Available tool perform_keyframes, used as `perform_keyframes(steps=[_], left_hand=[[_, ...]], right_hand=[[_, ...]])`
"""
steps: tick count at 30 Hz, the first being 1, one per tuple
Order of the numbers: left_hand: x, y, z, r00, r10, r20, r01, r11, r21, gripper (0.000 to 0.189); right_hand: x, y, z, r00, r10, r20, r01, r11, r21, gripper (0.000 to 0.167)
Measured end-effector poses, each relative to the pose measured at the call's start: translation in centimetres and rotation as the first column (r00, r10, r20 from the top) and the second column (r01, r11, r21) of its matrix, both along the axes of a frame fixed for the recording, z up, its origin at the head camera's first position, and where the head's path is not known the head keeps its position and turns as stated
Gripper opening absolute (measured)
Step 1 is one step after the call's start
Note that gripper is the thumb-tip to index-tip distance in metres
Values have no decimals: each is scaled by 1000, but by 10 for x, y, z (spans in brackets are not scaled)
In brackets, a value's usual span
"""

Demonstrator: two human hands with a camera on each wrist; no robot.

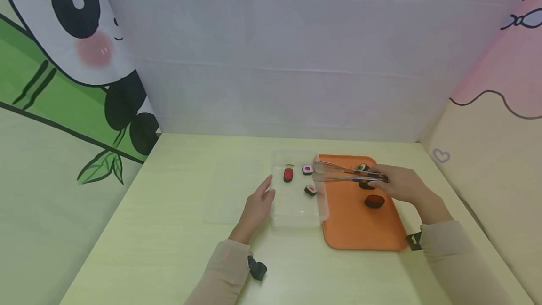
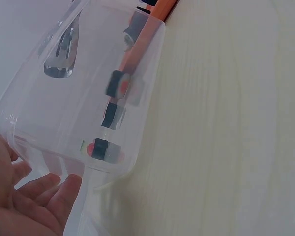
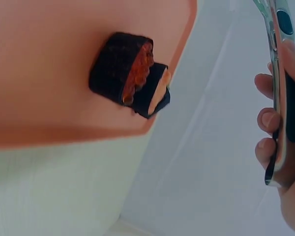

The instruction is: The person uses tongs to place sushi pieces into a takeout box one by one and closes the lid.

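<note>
My right hand [image 1: 400, 182] grips metal tongs [image 1: 338, 173] with dark handle grips. Their tips reach over the right side of a clear plastic container [image 1: 292, 211]; in the left wrist view the tong head [image 2: 61, 64] shows through the plastic, no sushi visible in it. Inside the container sit a red-topped sushi piece [image 1: 288, 173] and two sushi rolls [image 1: 307, 169]. My left hand [image 1: 258, 204] touches the container's left wall with fairly straight fingers. Below the right hand, a roe-topped sushi piece [image 3: 120, 69] rests on the orange tray [image 1: 360, 229], near other pieces partly hidden by the tongs.
A clear flat lid [image 1: 233, 192] lies on the pale table [image 1: 148, 248] left of the container. The container's right edge overlaps the tray. A white backdrop [image 1: 271, 84] stands behind, with printed panels on both sides.
</note>
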State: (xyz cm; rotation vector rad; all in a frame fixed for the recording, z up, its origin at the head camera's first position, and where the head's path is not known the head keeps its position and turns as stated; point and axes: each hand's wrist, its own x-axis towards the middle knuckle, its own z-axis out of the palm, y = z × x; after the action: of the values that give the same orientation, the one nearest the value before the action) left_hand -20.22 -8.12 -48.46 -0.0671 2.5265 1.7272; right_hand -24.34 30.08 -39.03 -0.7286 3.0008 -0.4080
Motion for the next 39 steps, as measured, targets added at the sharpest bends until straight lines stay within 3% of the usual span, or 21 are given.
perform_keyframes(steps=[8, 14, 20, 39], left_hand=[[-2, 0, -4, 1000, 3, -4, -3, 1000, 2, 50], [-2, 0, -4, 1000, -3, -16, 3, 1000, -3, 50], [-1, 0, -5, 1000, -4, -22, 4, 1000, 2, 50], [-1, 0, -3, 1000, -2, -16, 2, 1000, -9, 50]], right_hand=[[3, 46, 6, 997, -74, -21, 74, 997, -3, 32], [7, 83, 1, 990, -142, 11, 142, 989, 47, 35], [11, 108, -4, 984, -167, 64, 160, 981, 106, 38], [17, 118, -10, 975, -184, 122, 169, 978, 122, 38]])
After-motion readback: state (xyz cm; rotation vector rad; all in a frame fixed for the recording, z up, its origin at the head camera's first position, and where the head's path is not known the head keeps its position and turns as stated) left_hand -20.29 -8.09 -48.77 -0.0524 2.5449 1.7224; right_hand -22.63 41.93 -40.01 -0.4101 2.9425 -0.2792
